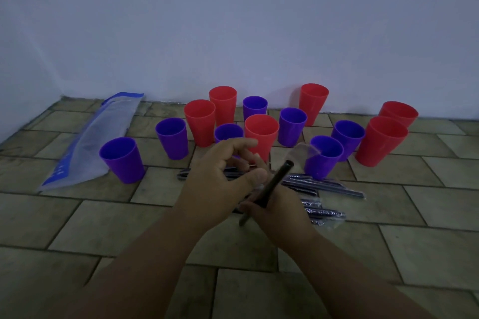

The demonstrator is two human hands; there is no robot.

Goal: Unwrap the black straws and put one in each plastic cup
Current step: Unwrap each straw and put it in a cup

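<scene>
Several red and purple plastic cups stand upright on the tiled floor near the wall, among them a red cup [261,132] and a purple cup [324,156] just beyond my hands. My right hand [274,208] grips a black straw [272,188], tilted up to the right, with a clear wrapper [307,149] hanging off its top end. My left hand [223,176] is beside it, thumb against the straw, fingers loosely curled. A pile of wrapped black straws [318,189] lies on the floor under and to the right of my hands. No cup shows a straw inside.
A clear plastic bag with blue print [90,142] lies on the floor at the left, by a purple cup [121,159]. A pale wall runs right behind the cups. Bare tiled floor [77,228] spreads in front of and beside my arms.
</scene>
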